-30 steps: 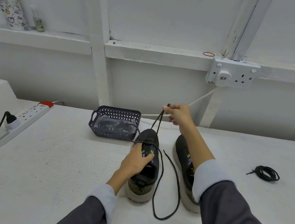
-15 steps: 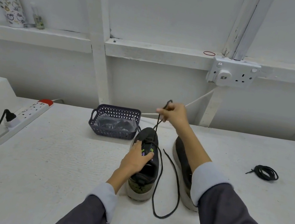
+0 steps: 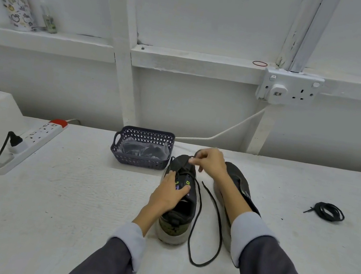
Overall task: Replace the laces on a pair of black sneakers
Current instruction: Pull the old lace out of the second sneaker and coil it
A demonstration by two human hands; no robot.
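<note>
Black sneakers stand side by side at the centre of the frame on the white table, toes pointing to the wall. The work is on the left sneaker.

- Left hand: lies over the tongue and the eyelet rows, fingers close together and pressing down. It steadies the shoe.
- Right hand: fingers curled, thumb and forefinger pinching the black lace low over the toe end of the eyelets. The pinch point is slightly blurred.
- The free length of the lace runs down the right side of the shoe and makes a long loop on the table between the two sneakers.

Step in hand, as judged: lacing the left sneaker at its lowest eyelets — most rows look unlaced, so the task appears to be at an early stage. The right sneaker shows no lace.

The next move calls for a firm hold on the lace tip, aim at the next eyelet, and a pull that takes up the slack without twisting it.

A coiled black lace lies at the right of the frame, well apart. A dark basket sits just beyond the left sneaker's toe.
</note>
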